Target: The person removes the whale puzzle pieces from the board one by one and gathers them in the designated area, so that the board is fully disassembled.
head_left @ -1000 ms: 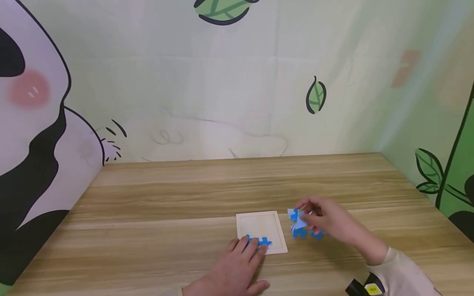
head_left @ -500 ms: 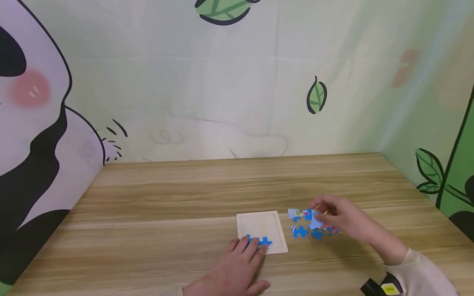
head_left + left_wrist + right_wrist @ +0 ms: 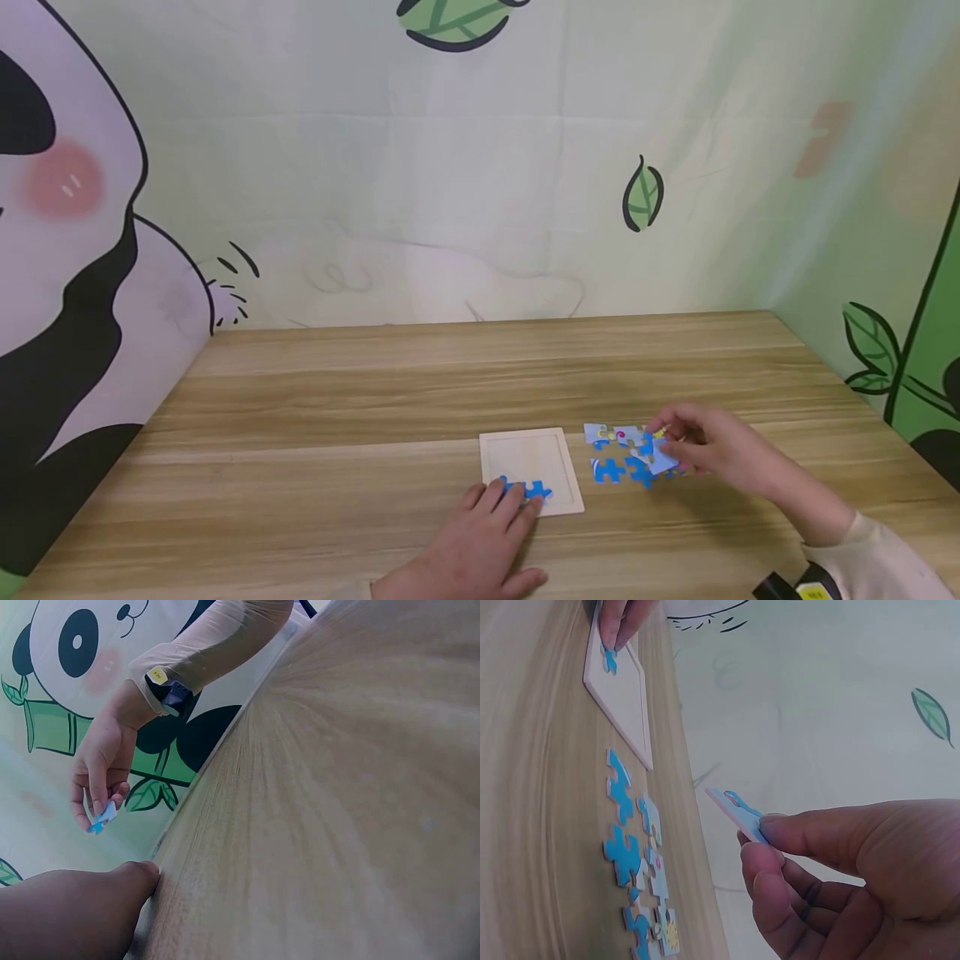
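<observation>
My left hand (image 3: 476, 537) rests flat with its fingertips on blue jigsaw pieces (image 3: 536, 490) inside the near part of a square wooden puzzle tray (image 3: 573, 475). Above the loose pieces, my right hand (image 3: 708, 442) pinches a light-blue jigsaw piece (image 3: 663, 458) between thumb and fingers. In the right wrist view that piece (image 3: 737, 814) is held clear of the table, tilted, with a blue figure on its face. The left wrist view shows the right hand (image 3: 103, 769) from across, holding the piece, with part of the left hand (image 3: 75, 911) below.
Several loose jigsaw pieces (image 3: 607, 471) lie right of the tray, partly under the right hand; one bears a yellow sun (image 3: 672, 934). The wooden table (image 3: 337, 392) meets a wall (image 3: 450, 208) with panda and leaf drawings at the back.
My right hand has moved to the right over the loose pieces, still pinching the light-blue jigsaw piece. The left hand has stayed put on the tray.
</observation>
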A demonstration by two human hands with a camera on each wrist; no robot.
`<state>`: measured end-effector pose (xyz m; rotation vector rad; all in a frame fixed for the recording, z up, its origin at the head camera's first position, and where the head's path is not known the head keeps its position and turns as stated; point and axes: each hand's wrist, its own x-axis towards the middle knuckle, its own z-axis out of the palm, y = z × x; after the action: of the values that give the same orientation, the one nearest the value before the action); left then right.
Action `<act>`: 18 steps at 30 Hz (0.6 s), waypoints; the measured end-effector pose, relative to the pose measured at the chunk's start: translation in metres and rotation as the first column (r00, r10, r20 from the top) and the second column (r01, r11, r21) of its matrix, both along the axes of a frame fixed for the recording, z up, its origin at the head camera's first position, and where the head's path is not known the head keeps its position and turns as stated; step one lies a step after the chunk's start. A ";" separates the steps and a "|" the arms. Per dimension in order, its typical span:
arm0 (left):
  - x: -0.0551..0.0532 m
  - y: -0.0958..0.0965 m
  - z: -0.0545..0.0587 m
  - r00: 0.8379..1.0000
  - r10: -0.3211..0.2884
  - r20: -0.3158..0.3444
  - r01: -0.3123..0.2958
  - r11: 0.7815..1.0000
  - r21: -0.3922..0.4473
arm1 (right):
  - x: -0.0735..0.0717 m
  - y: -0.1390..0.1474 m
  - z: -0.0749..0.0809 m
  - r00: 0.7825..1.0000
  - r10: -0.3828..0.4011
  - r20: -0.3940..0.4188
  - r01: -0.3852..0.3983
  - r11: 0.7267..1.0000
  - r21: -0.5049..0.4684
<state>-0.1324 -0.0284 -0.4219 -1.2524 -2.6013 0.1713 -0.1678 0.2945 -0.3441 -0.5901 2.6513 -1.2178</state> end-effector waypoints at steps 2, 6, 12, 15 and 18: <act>0.000 0.000 0.000 1.000 0.000 0.003 0.000 1.000 -0.001 | 0.001 0.003 -0.002 1.000 0.001 0.005 -0.001 1.000 0.002; 0.000 0.000 0.000 1.000 -0.002 -0.002 0.002 1.000 0.004 | 0.004 0.008 -0.007 1.000 -0.013 -0.003 0.013 0.999 0.034; 0.000 0.000 0.000 1.000 0.001 -0.013 -0.001 1.000 0.008 | 0.008 0.014 -0.014 1.000 -0.016 0.009 0.015 0.998 0.054; 0.001 0.000 0.000 1.000 0.004 -0.005 -0.004 1.000 0.009 | 0.009 0.017 -0.018 0.999 -0.013 0.036 0.011 0.999 0.052; 0.000 0.000 0.000 1.000 0.007 0.011 -0.007 1.000 0.006 | 0.011 0.020 -0.022 0.998 -0.010 0.070 0.007 0.999 0.046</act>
<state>-0.1319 -0.0280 -0.4214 -1.2453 -2.6137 0.1585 -0.1569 0.3147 -0.3660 -0.5194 2.6186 -1.1553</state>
